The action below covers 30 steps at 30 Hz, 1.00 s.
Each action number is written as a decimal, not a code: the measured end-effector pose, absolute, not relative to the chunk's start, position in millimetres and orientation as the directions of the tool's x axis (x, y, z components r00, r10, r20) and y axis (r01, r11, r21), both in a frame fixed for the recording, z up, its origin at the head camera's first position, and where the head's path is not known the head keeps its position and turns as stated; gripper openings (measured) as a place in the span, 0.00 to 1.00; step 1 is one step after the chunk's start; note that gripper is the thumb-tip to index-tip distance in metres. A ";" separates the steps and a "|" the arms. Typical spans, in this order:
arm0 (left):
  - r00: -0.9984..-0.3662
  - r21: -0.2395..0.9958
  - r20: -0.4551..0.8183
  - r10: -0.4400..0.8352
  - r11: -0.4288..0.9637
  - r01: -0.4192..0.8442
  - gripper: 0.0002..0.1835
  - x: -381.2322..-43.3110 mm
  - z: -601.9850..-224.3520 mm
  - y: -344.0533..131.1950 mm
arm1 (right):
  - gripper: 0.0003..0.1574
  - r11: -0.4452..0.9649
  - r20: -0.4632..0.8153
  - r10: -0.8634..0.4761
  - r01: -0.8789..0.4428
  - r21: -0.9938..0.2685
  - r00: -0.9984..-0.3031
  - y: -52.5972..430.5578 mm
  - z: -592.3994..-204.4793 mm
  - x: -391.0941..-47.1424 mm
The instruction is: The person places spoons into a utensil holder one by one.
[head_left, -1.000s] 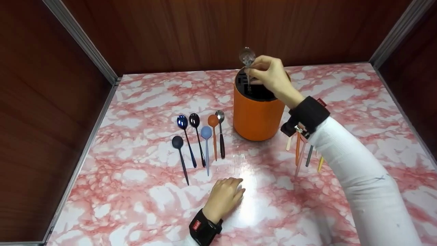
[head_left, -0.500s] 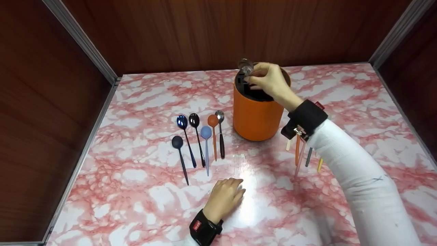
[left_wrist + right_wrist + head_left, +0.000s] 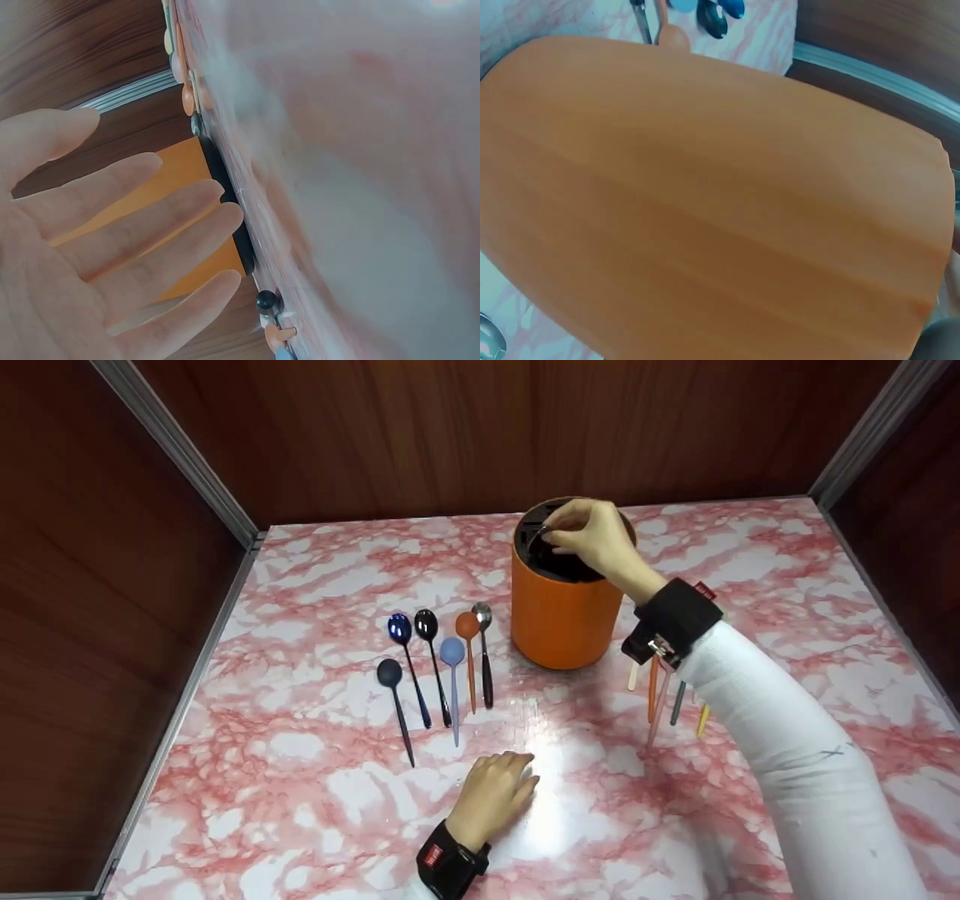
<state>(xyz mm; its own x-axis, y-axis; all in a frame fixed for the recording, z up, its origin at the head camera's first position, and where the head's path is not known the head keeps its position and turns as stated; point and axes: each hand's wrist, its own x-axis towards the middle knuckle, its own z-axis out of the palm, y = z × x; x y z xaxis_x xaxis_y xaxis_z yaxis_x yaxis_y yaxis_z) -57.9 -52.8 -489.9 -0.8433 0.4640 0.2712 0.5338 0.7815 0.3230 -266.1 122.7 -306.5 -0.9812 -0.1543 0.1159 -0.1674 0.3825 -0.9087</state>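
Observation:
At the top of the orange utensil holder [image 3: 564,622], my right hand [image 3: 596,536] pinches a clear spoon [image 3: 537,540] between thumb and fingers. The spoon's handle is down inside the black slotted top, out of sight, and its bowl is at the slots, hard to make out. My left hand [image 3: 491,795] rests on the table, fingers extended and holding nothing; in the left wrist view its fingers are spread. The holder's orange wall [image 3: 705,202] fills most of the right wrist view, which barely shows the right hand.
Left of the holder lie several spoons: dark grey [image 3: 390,672], shiny blue [image 3: 400,626], black [image 3: 427,624], light blue [image 3: 453,651], orange [image 3: 467,625] and silver with a dark handle [image 3: 487,682]. More handles [image 3: 660,705] show under the right forearm. Wooden panels [image 3: 450,435] wall the table.
The clear spoon has moved down into the holder, its bowl going from well above the rim to slot level. My right hand has lowered slightly with it; the left hand has stayed put.

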 end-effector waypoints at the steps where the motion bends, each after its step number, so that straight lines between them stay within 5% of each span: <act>1: -0.842 0.322 0.272 0.466 0.781 0.536 0.14 -57.9 -489.7 -52.6 | 0.10 0.393 0.128 -0.146 -0.176 -0.902 -0.981 124.0 -306.0 -266.2; 30: -0.838 0.323 0.246 0.487 0.774 0.544 0.15 -56.7 -485.5 -48.8 | 0.07 0.228 0.252 -0.100 -0.269 -0.936 -0.963 204.5 -288.2 -245.8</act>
